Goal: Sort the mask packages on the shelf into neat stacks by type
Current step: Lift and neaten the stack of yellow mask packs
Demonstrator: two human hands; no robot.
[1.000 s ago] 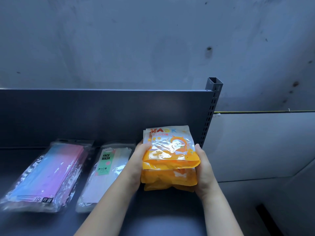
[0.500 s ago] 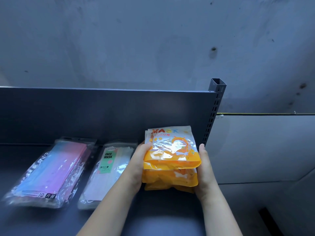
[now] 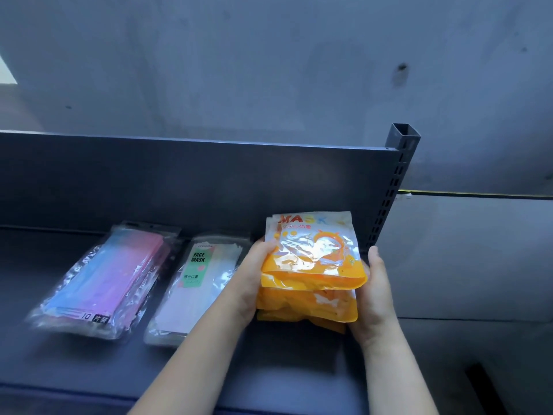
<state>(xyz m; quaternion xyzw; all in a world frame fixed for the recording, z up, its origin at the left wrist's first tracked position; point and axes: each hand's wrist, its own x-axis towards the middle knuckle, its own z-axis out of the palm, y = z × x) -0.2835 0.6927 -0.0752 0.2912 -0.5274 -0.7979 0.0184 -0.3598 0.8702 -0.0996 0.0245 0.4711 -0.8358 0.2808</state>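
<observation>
A stack of orange mask packages (image 3: 311, 274) sits at the right end of the dark grey shelf (image 3: 89, 369), close to the perforated upright post (image 3: 395, 187) at the shelf's corner. The top package is glossy plastic with a pale upper part, the word "MASK" printed in red and orange letters, a line of small characters below it, and a cartoon figure in an orange hood on a clear, reflective window. Its lower part is solid orange and bulges forward. Beneath it more orange packages of the same kind show their edges, slightly out of line with one another; how many there are cannot be told.

The left hand (image 3: 254, 283) presses flat against the left side of the stack, fingers curled onto its edge near the top package. The right hand (image 3: 374, 295) is set against the right side, fingers straight and held together along the edge, thumb hidden behind the packages. Both hands squeeze the stack between them; its underside looks to be resting on the shelf, though that is not sure.

To the left, just beside the left forearm, lies a clear package (image 3: 197, 283) of pale masks with a green label reading "FACE MASK". Further left, apart from it, lies a clear package of pink-to-blue gradient masks (image 3: 110, 280), with "10" printed at its near end. Both lie flat, their long sides running toward the shelf's back panel (image 3: 179, 181). A grey concrete wall (image 3: 269, 70) rises behind.
</observation>
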